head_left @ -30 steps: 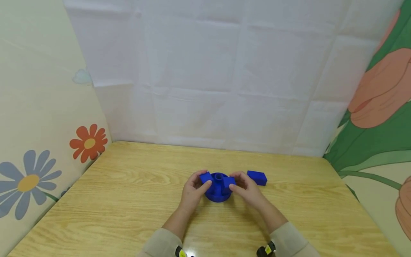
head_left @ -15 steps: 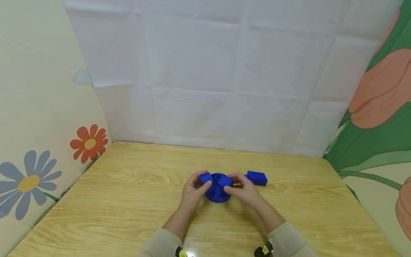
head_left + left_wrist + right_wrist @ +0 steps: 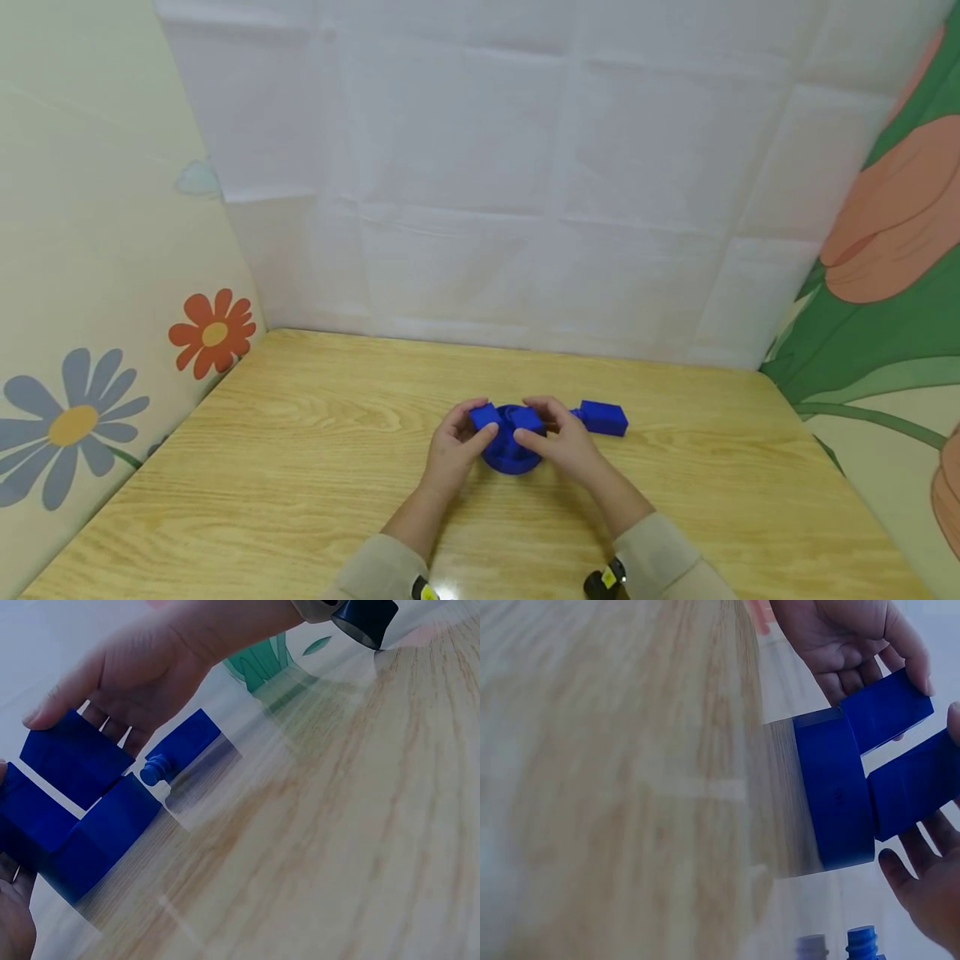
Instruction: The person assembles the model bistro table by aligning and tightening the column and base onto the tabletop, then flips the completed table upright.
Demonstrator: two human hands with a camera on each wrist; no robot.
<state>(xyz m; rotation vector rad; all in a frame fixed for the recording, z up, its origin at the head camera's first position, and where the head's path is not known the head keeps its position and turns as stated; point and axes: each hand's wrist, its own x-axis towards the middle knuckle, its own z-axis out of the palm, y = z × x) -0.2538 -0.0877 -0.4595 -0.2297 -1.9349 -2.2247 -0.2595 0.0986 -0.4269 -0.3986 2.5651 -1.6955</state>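
My left hand (image 3: 447, 454) pinches a blue block (image 3: 484, 416) between thumb and fingers, at the left of a round blue base (image 3: 512, 464). Opposite, my right hand (image 3: 570, 448) grips a second blue block (image 3: 528, 419) the same way. Both blocks stand up from the base, with a gap between them in the right wrist view, where the base wall (image 3: 836, 799) shows side-on. A raised tube in the base's middle is mostly hidden behind the right block. Whether the blocks are fastened to the base, I cannot tell.
Beyond my right hand, a third blue block (image 3: 603, 418) lies on the wooden table (image 3: 315, 467). Its threaded peg (image 3: 156, 769) points toward the base. A white cloth (image 3: 465, 167) hangs behind the table, with patterned sheets at both sides.
My right hand has moved left with its block, which now sits closer to the left block and covers more of the central tube. The left hand has stayed nearly still.
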